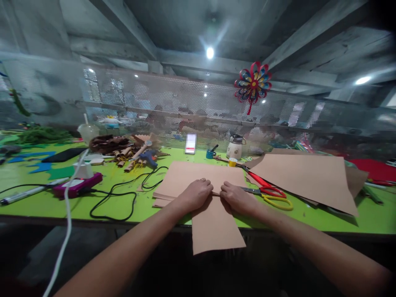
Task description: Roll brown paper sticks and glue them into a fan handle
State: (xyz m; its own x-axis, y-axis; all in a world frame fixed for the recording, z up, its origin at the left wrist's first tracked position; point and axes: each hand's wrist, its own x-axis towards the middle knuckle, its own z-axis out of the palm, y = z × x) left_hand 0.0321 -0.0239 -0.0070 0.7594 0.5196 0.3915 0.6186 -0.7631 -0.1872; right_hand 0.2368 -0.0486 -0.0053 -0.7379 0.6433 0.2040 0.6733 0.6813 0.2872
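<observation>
A piece of brown kraft paper lies across the table's front edge, its lower part hanging over. My left hand and my right hand are close together at its far edge, fingers closed on it. Between them a narrow rolled or folded edge shows; the fingertips partly hide it. Under both hands lies a larger brown paper sheet, with more layers at its left. Just right of my right hand are scissors with red and yellow handles, the blade tips near the hand.
Brown sheets are stacked at the right. A blue glue gun lies by several paper rolls. At left are a purple power strip, black cable and white cord. A phone and a bottle stand at the back.
</observation>
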